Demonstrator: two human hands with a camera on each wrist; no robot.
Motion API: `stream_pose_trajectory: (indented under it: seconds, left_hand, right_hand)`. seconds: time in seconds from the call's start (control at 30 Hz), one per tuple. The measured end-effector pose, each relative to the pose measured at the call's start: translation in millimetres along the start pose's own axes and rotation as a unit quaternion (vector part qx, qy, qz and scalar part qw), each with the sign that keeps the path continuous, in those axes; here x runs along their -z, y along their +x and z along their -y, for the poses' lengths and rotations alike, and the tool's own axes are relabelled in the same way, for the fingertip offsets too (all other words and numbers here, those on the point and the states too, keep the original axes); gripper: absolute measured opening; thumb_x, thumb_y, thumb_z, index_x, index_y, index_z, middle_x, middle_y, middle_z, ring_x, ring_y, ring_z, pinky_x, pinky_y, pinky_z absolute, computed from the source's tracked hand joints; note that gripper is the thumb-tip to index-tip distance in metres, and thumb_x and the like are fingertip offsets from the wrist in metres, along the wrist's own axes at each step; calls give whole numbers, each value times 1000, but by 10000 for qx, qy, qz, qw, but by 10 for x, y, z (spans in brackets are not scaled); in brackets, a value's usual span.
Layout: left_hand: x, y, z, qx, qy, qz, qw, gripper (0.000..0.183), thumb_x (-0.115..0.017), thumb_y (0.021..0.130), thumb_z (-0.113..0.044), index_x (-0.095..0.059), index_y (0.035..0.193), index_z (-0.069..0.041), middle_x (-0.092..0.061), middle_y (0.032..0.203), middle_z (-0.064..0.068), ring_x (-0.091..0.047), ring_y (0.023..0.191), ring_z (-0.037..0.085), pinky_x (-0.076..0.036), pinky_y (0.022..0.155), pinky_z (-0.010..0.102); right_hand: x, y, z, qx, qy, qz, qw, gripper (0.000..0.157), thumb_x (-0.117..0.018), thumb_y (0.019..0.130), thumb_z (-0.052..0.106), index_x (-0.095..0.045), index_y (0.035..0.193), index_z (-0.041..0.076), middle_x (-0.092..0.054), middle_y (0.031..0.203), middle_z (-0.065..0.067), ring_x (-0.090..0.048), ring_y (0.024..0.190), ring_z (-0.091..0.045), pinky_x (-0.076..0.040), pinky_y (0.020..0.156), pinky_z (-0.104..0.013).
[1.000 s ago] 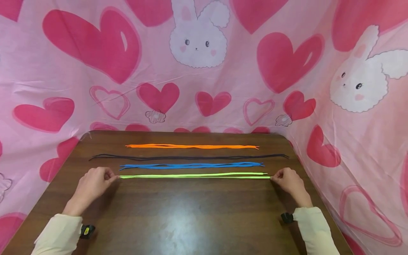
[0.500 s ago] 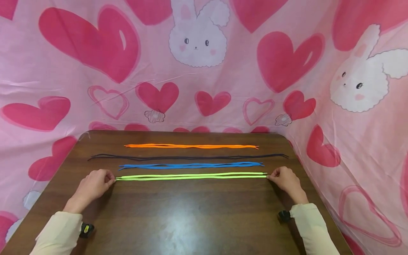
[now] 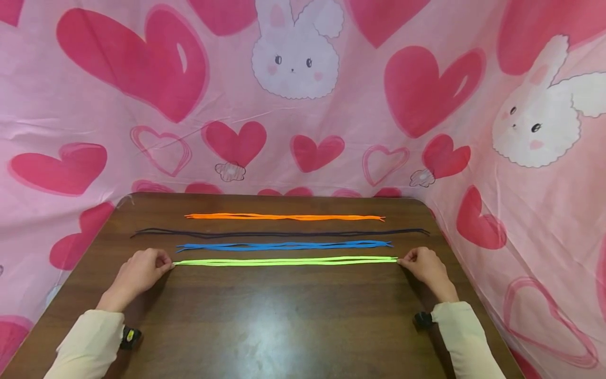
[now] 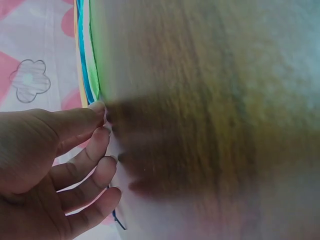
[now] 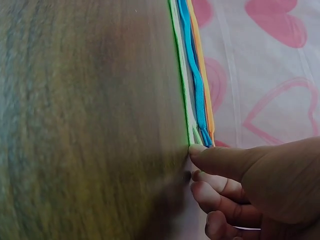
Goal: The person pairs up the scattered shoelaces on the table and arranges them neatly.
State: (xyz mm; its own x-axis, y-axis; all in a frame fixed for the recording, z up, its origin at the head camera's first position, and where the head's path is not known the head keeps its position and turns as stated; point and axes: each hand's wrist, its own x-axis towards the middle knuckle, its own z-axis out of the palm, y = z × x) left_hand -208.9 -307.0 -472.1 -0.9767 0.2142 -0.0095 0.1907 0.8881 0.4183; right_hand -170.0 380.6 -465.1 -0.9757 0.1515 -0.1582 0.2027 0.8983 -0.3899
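Note:
A neon yellow-green shoelace (image 3: pixel 312 260) lies doubled and stretched left to right across the wooden table, nearest to me. My left hand (image 3: pixel 137 276) pinches its left end between thumb and index finger, the other fingers loosely bent in the left wrist view. At the opposite end, my right hand (image 3: pixel 428 268) pinches the lace tip, with the thumb (image 5: pixel 210 156) on top in the right wrist view. Just beyond lies a doubled blue shoelace (image 3: pixel 350 244). Past it come a longer dark shoelace (image 3: pixel 236 235) and an orange one (image 3: pixel 284 217), roughly parallel.
The brown table (image 3: pixel 213 326) has rounded far corners and a glossy reflection in front. A pink cloth (image 3: pixel 350 116) with hearts and rabbits hangs behind and along the sides. Dark wrist devices (image 3: pixel 130 337) sit at both cuffs.
Both hands have shifted slightly left with the green shoelace. Its lower strand has moved up toward the upper one, so the two lie closer together. The other laces stay put.

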Motion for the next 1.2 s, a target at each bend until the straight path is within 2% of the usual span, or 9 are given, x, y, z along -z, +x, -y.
stream_pose_trajectory:
  seconds: [0.4, 0.73, 0.83, 0.93, 1.2]
  left_hand:
    - [2, -83, -9, 268, -41, -122, 9996, 10, -79, 86, -18, -73, 87, -10, -70, 76, 1, -63, 71, 21, -45, 54, 41]
    - [2, -92, -2, 125, 89, -604, 9981, 18, -81, 81, -21, -74, 92, -9, -69, 77, 2, -62, 70, 20, -43, 53, 36]
    - [-13, -65, -44, -6, 54, -754, 9971, 17, -81, 81, -19, -74, 92, -8, -69, 78, 3, -61, 71, 20, -44, 55, 36]
    - [-46, -42, -114, -128, 18, -907, 9958, 18, -80, 82, -17, -73, 93, -5, -70, 80, 6, -62, 72, 22, -48, 57, 40]
    - [-218, 74, -379, -389, -156, -1137, 9926, 22, -74, 85, -12, -72, 102, 2, -74, 89, 16, -69, 80, 34, -54, 65, 55]
  right_hand:
    - [-21, -11, 1, -15, 85, -49, 10000, 29, -75, 91, 36, -71, 86, 8, -67, 78, -3, -58, 72, -21, -43, 61, -36]
    - [-23, 22, -8, 47, 139, -174, 9997, 32, -76, 90, 36, -72, 94, 4, -71, 82, -4, -63, 76, -22, -47, 65, -41]
    - [-10, 36, 4, 26, 162, -192, 9997, 33, -75, 91, 35, -72, 98, 3, -71, 84, -5, -63, 78, -22, -47, 67, -41]
    - [-1, 43, 23, 35, 208, -230, 9995, 34, -74, 92, 34, -71, 102, 2, -71, 86, -7, -63, 79, -23, -48, 68, -42]
    - [-73, 106, 150, 170, 261, -734, 9968, 33, -69, 95, 32, -71, 106, 1, -73, 92, -12, -66, 83, -29, -51, 68, -47]
